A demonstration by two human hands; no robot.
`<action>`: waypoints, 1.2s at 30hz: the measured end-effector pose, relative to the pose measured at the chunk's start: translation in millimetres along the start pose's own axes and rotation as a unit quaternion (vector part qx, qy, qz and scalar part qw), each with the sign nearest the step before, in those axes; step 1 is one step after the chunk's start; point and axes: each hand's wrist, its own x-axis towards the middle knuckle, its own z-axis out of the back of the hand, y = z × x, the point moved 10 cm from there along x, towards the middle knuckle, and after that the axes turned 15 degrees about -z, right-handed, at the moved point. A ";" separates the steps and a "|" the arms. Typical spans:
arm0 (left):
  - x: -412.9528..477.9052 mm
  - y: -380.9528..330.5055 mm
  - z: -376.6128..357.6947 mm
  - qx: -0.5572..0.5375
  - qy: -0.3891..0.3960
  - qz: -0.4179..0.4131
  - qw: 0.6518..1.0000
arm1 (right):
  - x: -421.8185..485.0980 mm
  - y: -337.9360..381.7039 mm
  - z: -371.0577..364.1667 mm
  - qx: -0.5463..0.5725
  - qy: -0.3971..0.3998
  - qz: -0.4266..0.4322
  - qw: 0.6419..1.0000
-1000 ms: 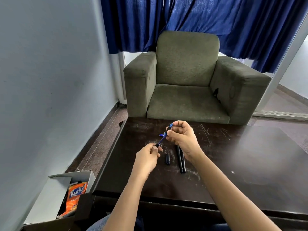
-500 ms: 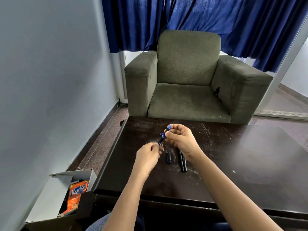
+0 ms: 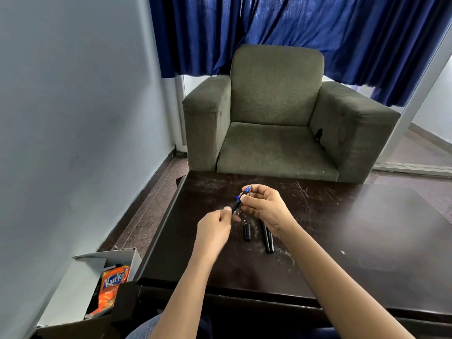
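A black pen with a blue end (image 3: 237,203) is held slanted above the dark table (image 3: 367,228). My right hand (image 3: 265,209) pinches its upper, blue part between thumb and fingers. My left hand (image 3: 215,228) pinches the lower black end with curled fingers. On the table just below the hands lie a short black cap (image 3: 248,232) and two long black pens (image 3: 267,239) side by side, partly hidden by my right wrist.
A grey-green armchair (image 3: 276,113) stands right behind the table's far edge, under blue curtains (image 3: 318,33). A wall runs along the left. An open white box (image 3: 80,277) with an orange snack packet (image 3: 110,292) sits on the floor at the table's near left corner.
The hands have drawn slightly closer along the pen, with less of its blue middle showing between them. The cap and pens on the table have not moved.
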 end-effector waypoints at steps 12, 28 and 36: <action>0.7 -4.7 -2.0 0.000 0.002 -0.036 0.999 | 0.6 -1.5 2.2 0.015 -0.009 -0.008 1.000; 3.4 -2.0 -5.8 -0.029 -0.013 -0.026 0.999 | -0.2 -0.3 -0.4 0.023 0.007 0.000 1.000; 5.2 -5.0 -5.6 0.004 -0.015 -0.049 0.999 | -0.9 1.8 1.3 0.016 0.010 0.002 1.000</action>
